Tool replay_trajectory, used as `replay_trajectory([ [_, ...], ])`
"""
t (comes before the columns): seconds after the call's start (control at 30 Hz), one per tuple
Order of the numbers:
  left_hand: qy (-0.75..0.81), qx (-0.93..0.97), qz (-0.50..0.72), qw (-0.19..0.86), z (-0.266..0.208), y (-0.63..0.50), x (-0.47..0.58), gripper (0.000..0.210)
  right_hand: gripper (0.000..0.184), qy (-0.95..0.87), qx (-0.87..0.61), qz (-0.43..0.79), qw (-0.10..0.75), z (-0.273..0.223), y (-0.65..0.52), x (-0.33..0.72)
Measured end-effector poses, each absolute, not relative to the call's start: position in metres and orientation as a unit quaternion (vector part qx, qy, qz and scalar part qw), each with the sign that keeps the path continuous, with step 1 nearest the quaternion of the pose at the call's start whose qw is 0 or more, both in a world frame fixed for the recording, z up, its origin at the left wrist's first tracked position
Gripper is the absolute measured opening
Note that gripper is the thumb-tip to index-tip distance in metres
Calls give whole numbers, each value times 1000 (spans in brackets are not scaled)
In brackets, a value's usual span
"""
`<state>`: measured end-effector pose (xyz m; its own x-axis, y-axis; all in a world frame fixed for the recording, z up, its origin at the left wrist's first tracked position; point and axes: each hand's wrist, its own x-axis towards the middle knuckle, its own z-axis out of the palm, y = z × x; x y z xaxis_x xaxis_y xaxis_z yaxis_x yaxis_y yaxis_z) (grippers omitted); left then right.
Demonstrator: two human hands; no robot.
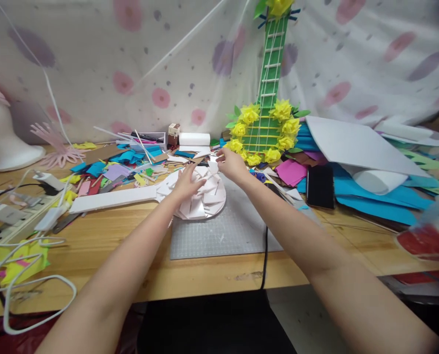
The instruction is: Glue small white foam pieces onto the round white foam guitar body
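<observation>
A white guitar-shaped craft (113, 198) lies on its back, its long neck pointing left and its round body covered with overlapping folded white paper pieces (209, 195). My left hand (188, 185) rests on the left part of the body, its fingers apart. My right hand (233, 165) is at the body's far right edge, thumb and fingers pinched on a small white paper piece (213, 165). Part of the body is hidden under my left hand. Beneath it lies a grey cutting mat (226, 238).
A green paper guitar (267, 110) with yellow flowers stands against the curtain. Coloured paper scraps (118, 171) cover the back left. A black phone (320, 187) and blue sheets (374, 201) lie right. White cables (38, 282) and a power strip (27, 221) are left.
</observation>
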<state>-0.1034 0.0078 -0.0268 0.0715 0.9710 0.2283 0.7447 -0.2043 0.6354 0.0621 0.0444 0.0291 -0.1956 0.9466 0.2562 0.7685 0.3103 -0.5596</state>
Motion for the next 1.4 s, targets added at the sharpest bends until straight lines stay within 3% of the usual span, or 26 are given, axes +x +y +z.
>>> replay_trajectory([
  [0.13, 533, 749, 362, 156, -8, 1, -104, 71, 33, -732, -533, 239, 351, 15, 37, 55],
  [0.23, 521, 777, 319, 150, 5, -1, -105, 55, 31, -728, -509, 268, 372, 12, 32, 49],
  [0.5, 536, 779, 250, 207, 17, -2, -118, 45, 30, -757, -479, 265, 358, 14, 16, 42],
  [0.63, 543, 759, 297, 201, 17, -6, -122, 41, 28, -760, -441, 255, 404, 25, 15, 58],
  [0.8, 566, 560, 492, 353, 16, -12, -127, 35, 37, -654, -508, 72, 555, 36, 17, 133],
  [0.9, 510, 421, 569, 488, 17, -13, -129, 37, 43, -592, -553, 35, 586, 13, 20, 173],
  [1.1, 451, 313, 572, 609, 17, -17, -123, 44, 62, -640, -628, 114, 427, -53, 20, 180],
  [1.23, 430, 313, 539, 653, 10, -16, -120, 44, 48, -621, -679, 189, 344, -65, 21, 173],
  [1.3, 434, 310, 530, 659, 8, -13, -119, 43, 43, -579, -688, 236, 368, -62, 22, 171],
  [1.4, 443, 305, 516, 667, 6, -9, -113, 43, 45, -529, -582, 356, 505, -50, 18, 164],
])
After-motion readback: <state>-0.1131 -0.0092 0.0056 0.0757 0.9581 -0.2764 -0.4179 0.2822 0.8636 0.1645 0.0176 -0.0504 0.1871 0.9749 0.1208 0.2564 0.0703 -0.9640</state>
